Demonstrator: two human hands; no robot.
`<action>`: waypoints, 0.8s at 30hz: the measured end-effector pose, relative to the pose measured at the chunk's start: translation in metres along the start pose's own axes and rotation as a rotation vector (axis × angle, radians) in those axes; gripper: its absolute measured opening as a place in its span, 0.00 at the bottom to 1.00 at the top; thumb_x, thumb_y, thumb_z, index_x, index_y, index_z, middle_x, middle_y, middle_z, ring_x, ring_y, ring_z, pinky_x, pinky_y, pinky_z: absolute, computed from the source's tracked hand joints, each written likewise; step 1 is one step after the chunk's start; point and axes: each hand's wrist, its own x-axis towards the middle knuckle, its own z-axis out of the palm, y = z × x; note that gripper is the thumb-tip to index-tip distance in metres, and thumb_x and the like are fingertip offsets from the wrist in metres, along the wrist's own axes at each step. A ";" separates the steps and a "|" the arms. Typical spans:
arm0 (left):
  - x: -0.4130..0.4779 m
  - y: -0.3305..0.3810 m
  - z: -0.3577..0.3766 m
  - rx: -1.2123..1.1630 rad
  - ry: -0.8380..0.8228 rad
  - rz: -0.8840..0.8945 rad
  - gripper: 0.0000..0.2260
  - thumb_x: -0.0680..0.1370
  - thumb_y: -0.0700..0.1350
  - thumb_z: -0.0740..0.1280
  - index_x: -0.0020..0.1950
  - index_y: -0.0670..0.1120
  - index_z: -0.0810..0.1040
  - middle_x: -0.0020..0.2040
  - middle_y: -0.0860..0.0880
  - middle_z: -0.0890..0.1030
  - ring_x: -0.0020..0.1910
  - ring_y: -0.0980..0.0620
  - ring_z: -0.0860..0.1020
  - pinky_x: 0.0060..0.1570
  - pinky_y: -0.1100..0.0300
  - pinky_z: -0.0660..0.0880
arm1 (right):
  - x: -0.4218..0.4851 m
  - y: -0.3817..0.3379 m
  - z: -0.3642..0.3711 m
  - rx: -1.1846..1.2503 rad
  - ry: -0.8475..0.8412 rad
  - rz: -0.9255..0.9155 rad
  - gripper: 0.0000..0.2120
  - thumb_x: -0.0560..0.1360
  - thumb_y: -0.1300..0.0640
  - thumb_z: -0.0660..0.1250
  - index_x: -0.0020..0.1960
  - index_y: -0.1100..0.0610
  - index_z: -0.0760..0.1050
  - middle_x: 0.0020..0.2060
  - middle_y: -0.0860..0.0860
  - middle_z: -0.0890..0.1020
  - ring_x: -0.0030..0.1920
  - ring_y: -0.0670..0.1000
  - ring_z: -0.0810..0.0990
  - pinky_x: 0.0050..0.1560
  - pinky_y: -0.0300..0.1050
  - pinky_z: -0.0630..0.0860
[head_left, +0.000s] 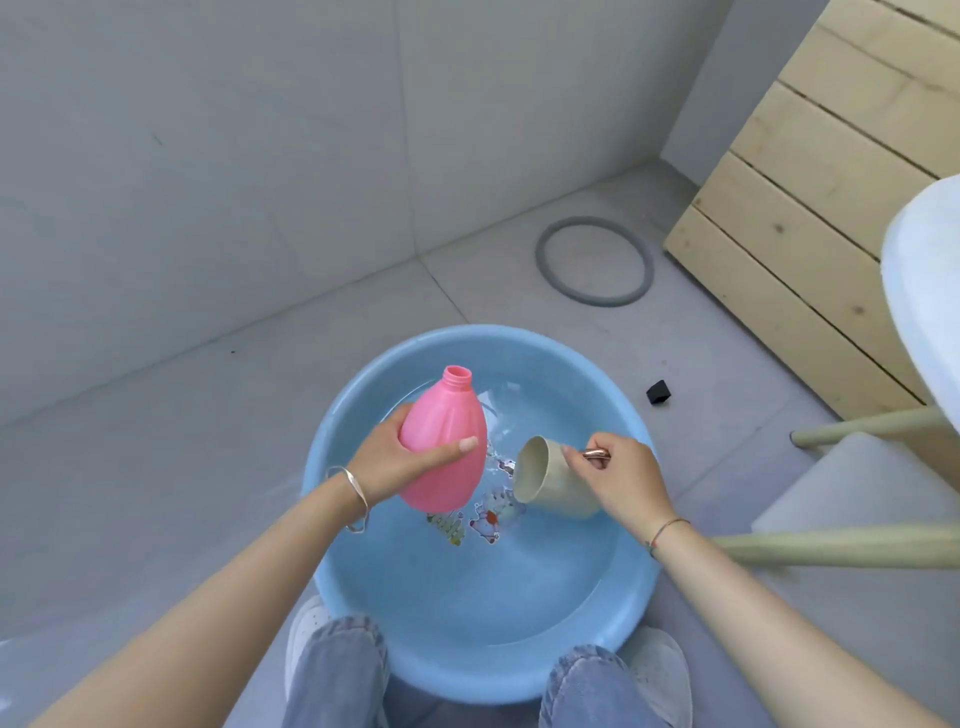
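A pink plastic bottle with no cap is held above a blue basin of water, neck pointing up and away. My left hand grips its body from the left, thumb across the front. My right hand holds a beige cup by its copper-coloured handle, tipped on its side with the mouth facing the bottle. The cup hangs just right of the bottle's base, over the water. A cartoon print shows on the basin floor.
The basin stands on a grey tiled floor between my knees. A grey rubber ring lies beyond it, a small black object to the right. A wooden slat panel and a stool with pale legs stand at the right.
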 end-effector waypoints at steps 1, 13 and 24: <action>0.002 -0.003 0.000 0.006 0.006 0.008 0.37 0.52 0.68 0.72 0.59 0.58 0.73 0.53 0.56 0.80 0.49 0.58 0.80 0.40 0.65 0.75 | 0.000 0.001 0.002 -0.016 0.006 0.002 0.20 0.73 0.51 0.69 0.30 0.56 0.62 0.25 0.49 0.63 0.30 0.50 0.59 0.30 0.43 0.56; 0.012 -0.036 -0.006 -0.016 0.034 0.063 0.34 0.52 0.66 0.74 0.57 0.63 0.72 0.54 0.58 0.80 0.50 0.62 0.79 0.44 0.67 0.75 | -0.001 0.014 0.033 -0.078 0.031 -0.029 0.22 0.73 0.52 0.69 0.28 0.56 0.61 0.23 0.48 0.61 0.29 0.50 0.60 0.29 0.41 0.57; 0.004 -0.045 -0.010 -0.026 0.032 0.083 0.34 0.52 0.66 0.74 0.56 0.64 0.73 0.51 0.61 0.81 0.46 0.66 0.79 0.40 0.71 0.75 | -0.010 0.000 0.029 0.418 0.059 0.152 0.22 0.76 0.58 0.68 0.28 0.62 0.62 0.19 0.45 0.67 0.25 0.42 0.64 0.27 0.33 0.60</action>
